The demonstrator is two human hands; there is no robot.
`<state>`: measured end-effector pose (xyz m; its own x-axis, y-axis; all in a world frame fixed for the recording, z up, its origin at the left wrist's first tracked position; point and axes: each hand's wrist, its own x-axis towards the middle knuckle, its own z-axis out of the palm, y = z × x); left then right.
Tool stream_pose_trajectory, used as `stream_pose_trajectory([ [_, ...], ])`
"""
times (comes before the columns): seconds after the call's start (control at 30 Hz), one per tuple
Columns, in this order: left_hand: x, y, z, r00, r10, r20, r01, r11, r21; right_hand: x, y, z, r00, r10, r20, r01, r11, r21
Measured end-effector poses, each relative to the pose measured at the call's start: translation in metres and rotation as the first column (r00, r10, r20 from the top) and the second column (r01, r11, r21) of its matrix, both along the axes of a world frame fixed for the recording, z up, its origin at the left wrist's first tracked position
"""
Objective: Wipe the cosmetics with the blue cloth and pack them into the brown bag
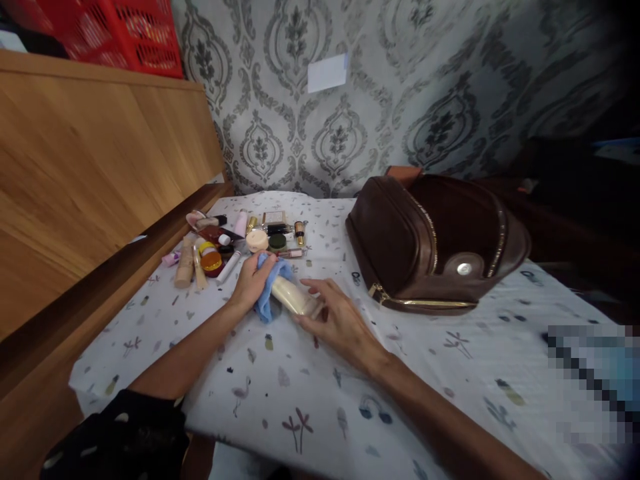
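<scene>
Above the table's middle, my left hand (251, 281) is closed on a blue cloth (267, 308), which wraps one end of a cream-coloured bottle (291, 295). At the bottle's other, clear end, my right hand (339, 319) grips it between thumb and fingers. The bottle lies tilted, its upper end hidden by the cloth. Just beyond my left hand sit a round cream-coloured jar (257, 241), a dark green-lidded jar (277, 242) and a white tube (229, 267).
A brown leather bag (400, 247) with gold zips stands open at the right. More cosmetics, including a beige tube (185, 263) and an amber jar (211, 261), crowd the back left. A wooden cabinet (100, 147) borders the left side; a red basket (150, 33) sits on it.
</scene>
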<state>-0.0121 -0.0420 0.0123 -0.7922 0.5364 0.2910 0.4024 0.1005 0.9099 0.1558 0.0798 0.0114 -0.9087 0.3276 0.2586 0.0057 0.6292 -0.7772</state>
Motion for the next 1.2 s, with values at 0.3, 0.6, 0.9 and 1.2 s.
stream_pose_trajectory([
  [0.3,0.002,0.001,0.001,0.999,-0.052,-0.012,0.052,0.998,0.02,0.004,-0.005,0.009,0.999,0.013,0.041,-0.019,0.986,0.165],
  [0.6,0.0,0.001,0.006,0.998,-0.033,0.062,0.016,0.966,0.258,0.001,0.002,0.011,0.982,0.182,0.041,-0.141,0.868,-0.476],
  [0.9,0.016,0.005,0.021,0.95,-0.016,0.313,-0.101,0.93,0.354,-0.003,0.0,-0.002,0.959,0.276,-0.066,-0.197,0.481,-0.854],
  [1.2,0.031,0.012,0.005,0.867,-0.165,0.47,-0.041,0.917,0.398,-0.006,-0.007,-0.006,0.953,0.241,-0.184,-0.26,0.337,-0.905],
])
